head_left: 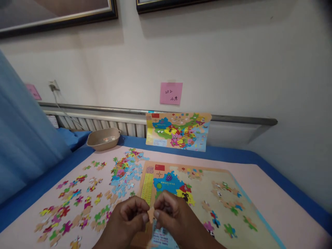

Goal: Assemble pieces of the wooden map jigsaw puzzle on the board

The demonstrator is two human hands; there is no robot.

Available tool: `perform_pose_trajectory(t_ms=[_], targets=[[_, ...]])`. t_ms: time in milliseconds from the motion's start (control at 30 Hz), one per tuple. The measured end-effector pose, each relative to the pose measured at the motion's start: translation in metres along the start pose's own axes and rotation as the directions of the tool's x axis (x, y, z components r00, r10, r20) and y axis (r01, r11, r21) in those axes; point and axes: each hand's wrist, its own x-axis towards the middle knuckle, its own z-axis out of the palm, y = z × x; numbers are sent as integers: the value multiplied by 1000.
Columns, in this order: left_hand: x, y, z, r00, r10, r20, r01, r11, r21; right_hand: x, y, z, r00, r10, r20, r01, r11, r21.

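Note:
My left hand [127, 221] and my right hand [178, 219] are close together over the lower left part of a puzzle board [199, 204]. The fingers of both are curled, with thumb and forefinger drawn together. Whatever they pinch, if anything, is hidden or too small to make out. Beneath them the board shows a partly assembled map with a blue region [163, 181], a yellow region [187, 200] and a yellow strip [147, 188]. Loose puzzle pieces [229, 230] lie on the board's right part.
Many loose pieces [66, 226] spread over the pink cloth at left, with light blue ones [127, 180] clustered beside the board. A beige basket [103, 140] holds several pieces. A printed reference map [178, 131] leans upright against the wall rail [241, 119]. A blue curtain [26, 138] hangs left.

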Motion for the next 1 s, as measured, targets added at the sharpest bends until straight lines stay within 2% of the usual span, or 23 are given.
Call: perform_pose_trajectory(t_ms=[133, 267, 500, 633, 767, 1000], targets=[[3, 6, -6, 999, -28, -18, 29, 998, 53, -2, -2, 0, 998, -51, 25, 54, 991, -119], [6, -1, -11, 1000, -21, -14, 22, 1000, 20, -3, 0, 1, 997, -58, 41, 67, 964, -257], [6, 2, -8, 998, -51, -43, 47, 996, -78, 0, 0, 0, 998, -47, 32, 54, 953, -298], [4, 6, -6, 998, -54, -38, 51, 995, -86, 0, 2, 1, 999, -24, 27, 32, 939, -343], [6, 0, -8, 999, -44, -26, 43, 998, -42, -1, 4, 3, 1000, -9, 28, 18, 930, -367], [7, -8, -11, 999, -37, -10, 37, 999, -8, -4, 5, 1, 994, -101, 34, 105, 871, -479]])
